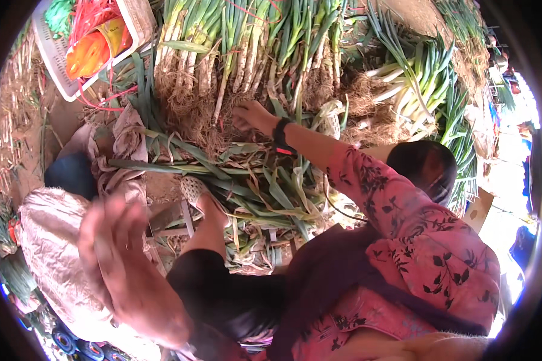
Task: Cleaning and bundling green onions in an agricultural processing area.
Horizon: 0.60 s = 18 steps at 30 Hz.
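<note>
Green onions [247,54] piled roots-down; co-worker's hand [250,115] touches their roots. Left hand [117,253] blurred, fingers spread, well below them.

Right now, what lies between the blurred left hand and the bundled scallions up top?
Head view: loose green scallion leaves and trimmings, between the left hand and the scallion bundles, plus another person's sandalled foot.

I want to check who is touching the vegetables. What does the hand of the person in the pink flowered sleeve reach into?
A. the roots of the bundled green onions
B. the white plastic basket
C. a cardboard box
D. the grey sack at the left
A: the co-worker's hand, wearing a dark wristband, lies at the brown roots of the green onion bundles, far from the white basket.
</note>
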Motion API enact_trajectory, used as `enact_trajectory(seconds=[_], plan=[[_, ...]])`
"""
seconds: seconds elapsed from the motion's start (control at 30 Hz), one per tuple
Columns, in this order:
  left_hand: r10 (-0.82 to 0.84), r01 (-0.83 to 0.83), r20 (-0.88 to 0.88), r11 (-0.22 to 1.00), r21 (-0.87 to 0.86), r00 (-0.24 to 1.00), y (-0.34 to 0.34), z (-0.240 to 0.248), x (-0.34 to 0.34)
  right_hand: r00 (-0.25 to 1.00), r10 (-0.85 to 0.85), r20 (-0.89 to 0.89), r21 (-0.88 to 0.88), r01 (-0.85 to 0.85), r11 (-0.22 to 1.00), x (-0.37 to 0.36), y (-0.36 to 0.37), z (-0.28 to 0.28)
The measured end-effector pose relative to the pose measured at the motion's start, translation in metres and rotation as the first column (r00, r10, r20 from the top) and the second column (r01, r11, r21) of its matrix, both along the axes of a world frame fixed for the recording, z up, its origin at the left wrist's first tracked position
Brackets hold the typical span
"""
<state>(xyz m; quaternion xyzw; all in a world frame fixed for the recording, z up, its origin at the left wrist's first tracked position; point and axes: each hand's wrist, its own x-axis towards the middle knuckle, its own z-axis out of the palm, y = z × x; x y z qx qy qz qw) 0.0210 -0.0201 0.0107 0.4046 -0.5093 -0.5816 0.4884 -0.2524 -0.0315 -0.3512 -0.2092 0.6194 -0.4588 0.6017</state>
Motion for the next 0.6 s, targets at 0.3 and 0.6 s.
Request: enact_trajectory(seconds=[0.3,0.6], plan=[[-0.231,0.224,0.015,0.955,0.193,0.973,-0.014,-0.010,0.028,0.894,-0.377,-0.243,0.267,0.435,0.860,0.047,-0.166,0.001],[-0.303,0.307,-0.051,0.934,0.184,0.952,-0.044,-0.059,0.012,0.914,-0.373,0.161,0.164,0.348,0.923,-0.012,-0.194,-0.007]])
